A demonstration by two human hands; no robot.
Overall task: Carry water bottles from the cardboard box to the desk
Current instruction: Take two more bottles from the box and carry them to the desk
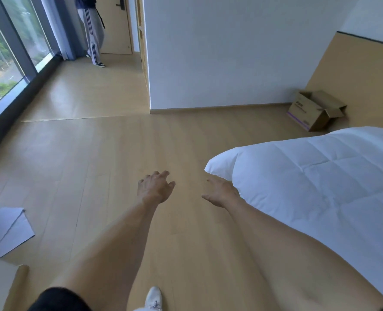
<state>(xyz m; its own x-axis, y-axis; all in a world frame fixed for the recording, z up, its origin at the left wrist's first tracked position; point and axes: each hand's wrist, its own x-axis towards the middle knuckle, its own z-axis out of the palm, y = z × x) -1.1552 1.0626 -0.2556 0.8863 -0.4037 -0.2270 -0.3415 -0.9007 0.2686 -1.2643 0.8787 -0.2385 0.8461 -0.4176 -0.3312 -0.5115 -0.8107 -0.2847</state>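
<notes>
A brown cardboard box (311, 111) with open flaps and purple print stands on the wooden floor at the far right, against the wall by the head of the bed. Its inside is hidden from here and no bottle shows. My left hand (155, 187) and my right hand (219, 191) are stretched out in front of me over the floor. Both have loosely spread fingers and hold nothing. They are far from the box.
A bed with a white duvet (309, 176) fills the right side. A white wall corner (150, 108) juts out ahead. A white paper bag (6, 230) lies at the lower left. Another person (92, 30) stands by the window and door at the far left.
</notes>
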